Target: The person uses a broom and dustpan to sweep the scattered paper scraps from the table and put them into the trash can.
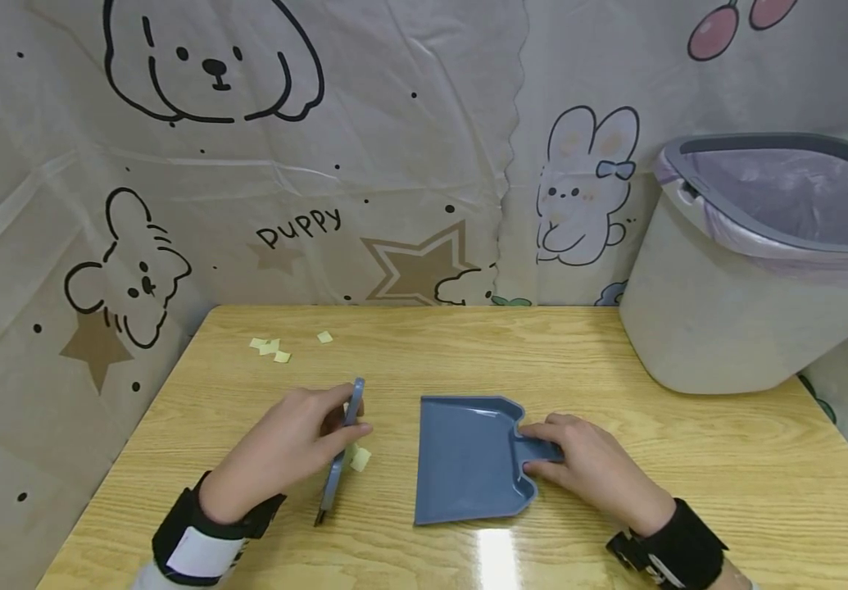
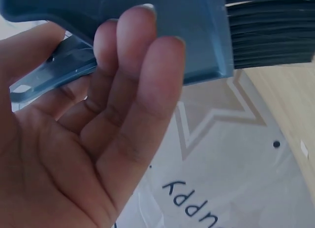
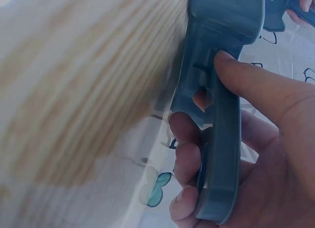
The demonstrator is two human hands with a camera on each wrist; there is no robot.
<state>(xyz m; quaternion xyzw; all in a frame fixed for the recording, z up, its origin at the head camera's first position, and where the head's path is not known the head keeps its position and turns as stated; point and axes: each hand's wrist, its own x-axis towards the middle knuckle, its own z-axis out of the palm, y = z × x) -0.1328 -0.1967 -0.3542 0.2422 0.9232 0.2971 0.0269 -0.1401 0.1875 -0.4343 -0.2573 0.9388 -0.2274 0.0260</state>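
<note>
My left hand [image 1: 287, 434] grips a small blue-grey hand brush [image 1: 334, 475] that is tilted on edge, its dark bristles [image 2: 270, 33] plain in the left wrist view. Just right of the brush, a few pale yellow paper scraps [image 1: 360, 459] lie on the table, partly hidden behind it. A blue-grey dustpan [image 1: 468, 459] lies on the table with its straight lip facing the brush. My right hand [image 1: 593, 463] holds the dustpan by its handle [image 3: 221, 154], thumb on top and fingers curled beneath. The pan's bed carries no scraps.
More yellow scraps [image 1: 269, 347] lie at the table's back left, with a single scrap [image 1: 324, 337] apart from them. At the back right stands a pale bin [image 1: 733, 311] with a lilac liner. A printed curtain [image 1: 365, 147] hangs behind the wooden table [image 1: 556, 360].
</note>
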